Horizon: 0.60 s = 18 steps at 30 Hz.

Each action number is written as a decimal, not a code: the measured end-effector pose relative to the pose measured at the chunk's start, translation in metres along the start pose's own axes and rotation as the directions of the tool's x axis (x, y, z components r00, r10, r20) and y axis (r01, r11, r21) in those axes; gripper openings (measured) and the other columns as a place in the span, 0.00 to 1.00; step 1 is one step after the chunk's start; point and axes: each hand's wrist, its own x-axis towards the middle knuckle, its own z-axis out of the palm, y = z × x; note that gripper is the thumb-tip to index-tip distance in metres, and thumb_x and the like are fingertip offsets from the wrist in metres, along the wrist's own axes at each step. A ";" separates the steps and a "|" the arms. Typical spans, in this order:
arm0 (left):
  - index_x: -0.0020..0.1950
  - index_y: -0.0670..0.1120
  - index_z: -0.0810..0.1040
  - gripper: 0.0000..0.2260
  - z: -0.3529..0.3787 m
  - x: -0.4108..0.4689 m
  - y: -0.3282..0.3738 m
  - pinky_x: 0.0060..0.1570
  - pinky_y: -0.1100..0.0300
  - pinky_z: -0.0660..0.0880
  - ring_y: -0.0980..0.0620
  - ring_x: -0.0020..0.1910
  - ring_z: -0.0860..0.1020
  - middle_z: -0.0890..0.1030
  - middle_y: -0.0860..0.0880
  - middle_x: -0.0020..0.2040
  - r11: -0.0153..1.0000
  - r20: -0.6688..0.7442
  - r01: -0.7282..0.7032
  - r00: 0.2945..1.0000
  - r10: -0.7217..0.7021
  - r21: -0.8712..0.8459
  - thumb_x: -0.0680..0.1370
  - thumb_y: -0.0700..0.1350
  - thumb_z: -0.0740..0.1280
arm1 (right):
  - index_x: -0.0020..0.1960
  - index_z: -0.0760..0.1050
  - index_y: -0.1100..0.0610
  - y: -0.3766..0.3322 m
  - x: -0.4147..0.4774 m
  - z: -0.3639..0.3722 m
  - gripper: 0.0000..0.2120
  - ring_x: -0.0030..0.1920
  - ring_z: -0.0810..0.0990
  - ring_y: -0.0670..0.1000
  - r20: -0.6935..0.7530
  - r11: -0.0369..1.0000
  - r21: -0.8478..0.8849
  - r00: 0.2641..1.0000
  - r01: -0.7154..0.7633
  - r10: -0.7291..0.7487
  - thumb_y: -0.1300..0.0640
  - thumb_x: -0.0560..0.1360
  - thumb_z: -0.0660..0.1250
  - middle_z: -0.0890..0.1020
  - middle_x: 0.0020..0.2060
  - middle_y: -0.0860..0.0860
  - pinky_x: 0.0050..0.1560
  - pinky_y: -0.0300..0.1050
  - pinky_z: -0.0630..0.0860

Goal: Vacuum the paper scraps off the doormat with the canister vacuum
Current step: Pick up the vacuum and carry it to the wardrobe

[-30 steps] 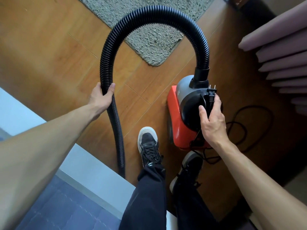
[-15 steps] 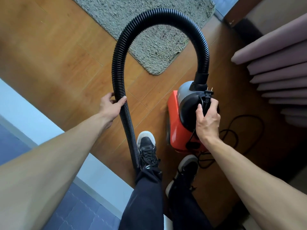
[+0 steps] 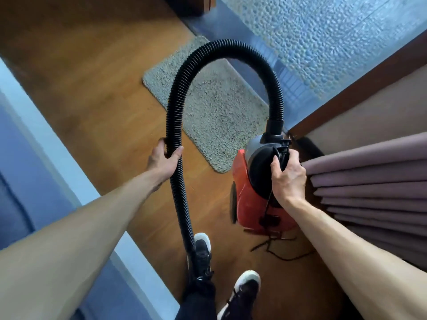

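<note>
As right hand (image 3: 289, 179) grips canister (image 3: 248, 195), hose (image 3: 223, 45) arched

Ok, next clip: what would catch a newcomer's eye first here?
The black ribbed hose arching across the centre, gripped low on its left side by the left hand. Next, the red canister vacuum at right, its handle held by the right hand, with the grey doormat behind.

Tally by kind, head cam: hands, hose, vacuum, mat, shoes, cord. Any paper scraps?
hands: 2 (left hand grips the hose; right hand grips the canister vacuum by its handle)
hose: 1
canister vacuum: 1
doormat: 1
shoes: 2
power cord: 1
paper scraps: 0 discernible; the mat is blurred
Total: 8
</note>
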 end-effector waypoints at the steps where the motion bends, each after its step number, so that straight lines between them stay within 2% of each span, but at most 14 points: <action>1: 0.59 0.55 0.71 0.09 -0.015 -0.004 0.012 0.46 0.56 0.73 0.45 0.48 0.77 0.79 0.49 0.49 1.000 -0.010 -0.009 1.000 0.009 -0.016 0.80 0.54 0.66 | 0.64 0.69 0.57 -0.018 0.004 -0.012 0.16 0.52 0.79 0.67 -0.010 1.000 0.009 1.000 0.016 -0.016 0.51 0.80 0.61 0.82 0.50 0.64 0.52 0.54 0.73; 3: 0.54 0.57 0.69 0.08 -0.048 -0.013 0.038 0.50 0.50 0.79 0.43 0.48 0.79 0.80 0.49 0.47 0.998 -0.034 -0.034 0.999 0.032 -0.049 0.80 0.55 0.66 | 0.66 0.69 0.56 -0.055 0.011 -0.036 0.16 0.53 0.78 0.67 -0.020 0.998 0.016 0.998 0.053 -0.053 0.51 0.80 0.61 0.82 0.51 0.64 0.52 0.54 0.72; 7: 0.52 0.56 0.71 0.08 -0.114 -0.033 0.097 0.51 0.42 0.81 0.42 0.49 0.81 0.81 0.48 0.46 0.985 -0.067 -0.084 0.995 0.075 -0.149 0.79 0.56 0.67 | 0.69 0.69 0.56 -0.139 0.020 -0.086 0.18 0.55 0.78 0.66 -0.030 0.988 0.020 0.988 0.151 -0.151 0.52 0.80 0.60 0.82 0.53 0.64 0.54 0.53 0.73; 9: 0.54 0.55 0.71 0.08 -0.146 -0.046 0.131 0.51 0.44 0.81 0.42 0.49 0.81 0.81 0.48 0.47 0.977 -0.103 -0.127 0.989 0.110 -0.169 0.79 0.55 0.67 | 0.68 0.69 0.56 -0.182 0.021 -0.110 0.17 0.55 0.78 0.65 -0.028 0.980 0.029 0.980 0.199 -0.198 0.52 0.80 0.61 0.81 0.54 0.63 0.55 0.54 0.73; 11: 0.57 0.53 0.71 0.09 -0.180 -0.062 0.166 0.50 0.49 0.80 0.43 0.49 0.79 0.80 0.48 0.50 0.970 -0.156 -0.166 0.978 0.139 -0.178 0.80 0.54 0.66 | 0.66 0.70 0.55 -0.222 0.022 -0.136 0.16 0.55 0.79 0.64 -0.024 0.968 0.038 0.968 0.249 -0.248 0.52 0.80 0.60 0.82 0.53 0.61 0.54 0.55 0.74; 13: 0.60 0.51 0.72 0.11 -0.214 -0.078 0.199 0.45 0.55 0.75 0.44 0.48 0.76 0.79 0.48 0.52 0.965 -0.204 -0.200 0.965 0.163 -0.172 0.80 0.53 0.66 | 0.64 0.71 0.56 -0.262 0.024 -0.164 0.15 0.55 0.78 0.64 -0.034 0.958 0.020 0.958 0.285 -0.284 0.52 0.80 0.61 0.82 0.52 0.61 0.53 0.54 0.73; 15: 0.61 0.50 0.72 0.12 -0.249 -0.092 0.230 0.43 0.57 0.70 0.45 0.47 0.75 0.78 0.49 0.50 0.955 -0.237 -0.237 0.952 0.192 -0.179 0.81 0.53 0.66 | 0.64 0.70 0.58 -0.302 0.023 -0.191 0.15 0.54 0.78 0.64 -0.050 0.948 0.013 0.947 0.317 -0.316 0.53 0.80 0.61 0.82 0.51 0.62 0.51 0.52 0.72; 18: 0.60 0.49 0.73 0.12 -0.301 -0.116 0.274 0.44 0.58 0.68 0.44 0.47 0.76 0.78 0.50 0.45 0.940 -0.304 -0.299 0.922 0.240 -0.164 0.80 0.52 0.67 | 0.61 0.71 0.59 -0.364 0.016 -0.231 0.13 0.53 0.79 0.63 -0.088 0.927 0.054 0.926 0.371 -0.366 0.54 0.80 0.62 0.81 0.50 0.62 0.48 0.49 0.70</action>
